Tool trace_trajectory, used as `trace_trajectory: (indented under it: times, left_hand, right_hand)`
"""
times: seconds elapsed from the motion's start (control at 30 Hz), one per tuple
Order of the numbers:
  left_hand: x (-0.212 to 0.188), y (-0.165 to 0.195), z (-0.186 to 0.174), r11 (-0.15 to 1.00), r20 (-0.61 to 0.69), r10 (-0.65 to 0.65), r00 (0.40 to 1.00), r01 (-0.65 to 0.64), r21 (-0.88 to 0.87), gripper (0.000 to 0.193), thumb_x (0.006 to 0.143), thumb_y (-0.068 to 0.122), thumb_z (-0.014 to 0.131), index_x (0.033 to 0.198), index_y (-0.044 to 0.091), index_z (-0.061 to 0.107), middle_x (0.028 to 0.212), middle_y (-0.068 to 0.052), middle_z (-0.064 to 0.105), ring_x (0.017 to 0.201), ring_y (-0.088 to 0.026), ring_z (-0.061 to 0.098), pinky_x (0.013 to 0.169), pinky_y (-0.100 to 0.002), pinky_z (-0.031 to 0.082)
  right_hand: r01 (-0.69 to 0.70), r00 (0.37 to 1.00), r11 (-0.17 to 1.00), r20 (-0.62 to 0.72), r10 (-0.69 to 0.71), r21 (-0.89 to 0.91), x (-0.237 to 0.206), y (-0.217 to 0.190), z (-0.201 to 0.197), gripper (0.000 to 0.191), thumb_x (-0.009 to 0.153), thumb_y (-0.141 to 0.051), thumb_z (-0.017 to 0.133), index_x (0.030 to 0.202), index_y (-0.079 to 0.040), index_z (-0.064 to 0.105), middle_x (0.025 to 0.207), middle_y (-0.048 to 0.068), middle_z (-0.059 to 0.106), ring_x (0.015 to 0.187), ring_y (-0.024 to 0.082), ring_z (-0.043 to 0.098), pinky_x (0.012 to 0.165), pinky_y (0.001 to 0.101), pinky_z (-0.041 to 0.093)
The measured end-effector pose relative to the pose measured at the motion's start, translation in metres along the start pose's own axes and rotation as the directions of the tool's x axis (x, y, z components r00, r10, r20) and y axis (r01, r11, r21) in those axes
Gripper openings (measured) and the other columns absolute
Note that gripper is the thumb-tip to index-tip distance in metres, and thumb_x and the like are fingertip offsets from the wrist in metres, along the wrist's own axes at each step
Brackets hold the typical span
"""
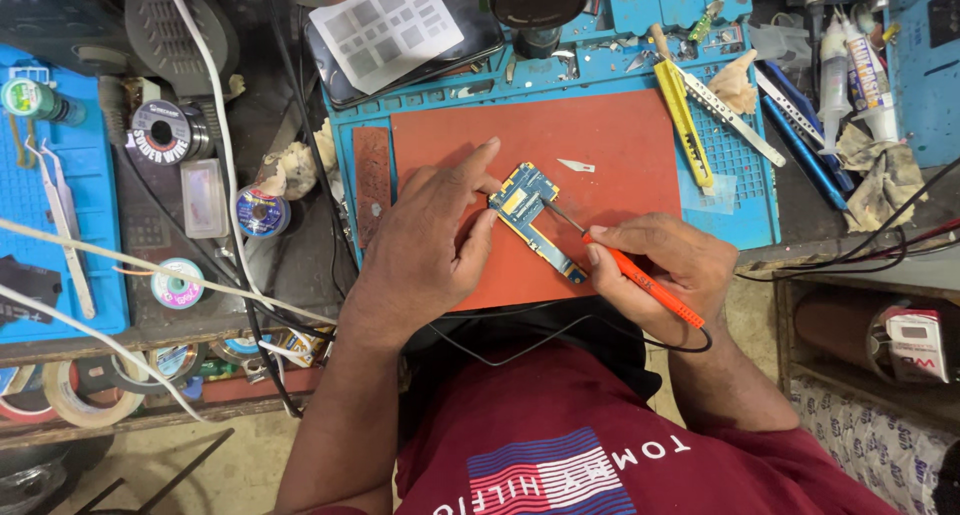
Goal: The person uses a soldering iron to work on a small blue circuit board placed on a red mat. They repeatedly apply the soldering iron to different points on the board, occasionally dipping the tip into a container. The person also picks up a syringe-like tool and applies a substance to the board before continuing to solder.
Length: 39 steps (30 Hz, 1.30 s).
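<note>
A small blue circuit board point(530, 215) lies on the red mat point(600, 145) in the middle of the bench. My left hand point(430, 245) rests on the mat beside it, thumb and forefinger steadying the board's left edge. My right hand point(670, 270) grips an orange-handled soldering iron point(650, 287) like a pen. Its thin metal tip touches the board near the middle. A black cord runs from the iron's handle toward my body.
The red mat lies on a blue work mat point(745, 215). A yellow utility knife point(683, 115), metal tools and glue tubes point(850, 65) sit at right. Solder wire spools point(165, 130), tweezers point(62, 215), tape rolls point(70, 395) and white cables point(215, 105) crowd the left.
</note>
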<state>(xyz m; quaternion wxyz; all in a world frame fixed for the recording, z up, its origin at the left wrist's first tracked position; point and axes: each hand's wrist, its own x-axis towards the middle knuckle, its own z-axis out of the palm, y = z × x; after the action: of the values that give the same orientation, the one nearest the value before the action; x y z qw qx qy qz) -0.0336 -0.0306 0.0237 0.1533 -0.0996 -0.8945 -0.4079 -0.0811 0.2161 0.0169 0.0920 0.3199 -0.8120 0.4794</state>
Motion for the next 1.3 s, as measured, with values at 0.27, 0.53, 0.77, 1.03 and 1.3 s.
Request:
trace_trajectory:
  times: [0.27, 0.53, 0.77, 1.03, 1.3]
  left_hand:
    - [0.0004, 0.0005, 0.0003, 1.000, -0.013, 0.011, 1.000, -0.011, 0.000, 0.065, 0.090, 0.000, 0.074, 0.149, 0.005, 0.046, 0.117, -0.006, 0.072, 0.112, -0.031, 0.065, 0.095, -0.043, 0.053]
    - [-0.0009, 0.0014, 0.0007, 1.000, -0.009, -0.012, 1.000, 0.012, -0.001, 0.064, 0.092, 0.002, 0.075, 0.149, 0.005, 0.046, 0.116, -0.006, 0.072, 0.111, -0.030, 0.065, 0.093, -0.042, 0.054]
    - [-0.0011, -0.0001, 0.0004, 0.999, -0.025, 0.034, 0.999, -0.034, -0.006, 0.065, 0.092, 0.000, 0.074, 0.150, 0.005, 0.045, 0.117, -0.007, 0.071, 0.111, -0.031, 0.065, 0.093, -0.043, 0.054]
    - [-0.0018, -0.0010, 0.0007, 0.999, -0.035, 0.051, 0.998, -0.051, -0.001, 0.066, 0.092, 0.000, 0.074, 0.150, 0.005, 0.044, 0.117, -0.006, 0.071, 0.113, -0.031, 0.065, 0.095, -0.043, 0.053]
    - [-0.0020, -0.0002, 0.0010, 1.000, -0.007, 0.013, 1.000, -0.013, -0.001, 0.066, 0.092, 0.001, 0.074, 0.150, 0.004, 0.044, 0.116, -0.006, 0.071, 0.108, -0.030, 0.065, 0.092, -0.043, 0.053]
  right_hand:
    - [-0.012, 1.000, 1.000, 0.007, 0.012, -0.008, -0.0007, -0.0014, -0.0005, 0.016, 0.084, 0.000, 0.081, 0.099, 0.002, 0.075, 0.088, 0.012, 0.074, 0.072, 0.017, 0.072, 0.064, 0.0247, 0.054]
    - [-0.007, 1.000, 1.000, 0.021, 0.006, 0.005, -0.0012, -0.0002, -0.0001, 0.016, 0.085, 0.000, 0.081, 0.099, 0.003, 0.075, 0.087, 0.012, 0.073, 0.071, 0.016, 0.071, 0.062, 0.0246, 0.052]
    - [-0.031, 0.999, 0.999, 0.037, 0.031, 0.012, -0.0014, -0.0014, 0.0001, 0.016, 0.084, 0.001, 0.081, 0.098, 0.002, 0.074, 0.086, 0.012, 0.074, 0.069, 0.016, 0.071, 0.061, 0.0247, 0.052]
    - [-0.002, 0.999, 1.000, 0.035, 0.002, -0.004, -0.0005, -0.0023, 0.0011, 0.016, 0.084, 0.001, 0.081, 0.098, 0.003, 0.075, 0.087, 0.013, 0.074, 0.071, 0.017, 0.072, 0.062, 0.0253, 0.054]
    - [0.010, 0.999, 1.000, 0.046, -0.011, 0.026, -0.0010, -0.0019, 0.0008, 0.016, 0.084, 0.000, 0.080, 0.099, 0.004, 0.074, 0.085, 0.013, 0.073, 0.070, 0.016, 0.071, 0.061, 0.0250, 0.053]
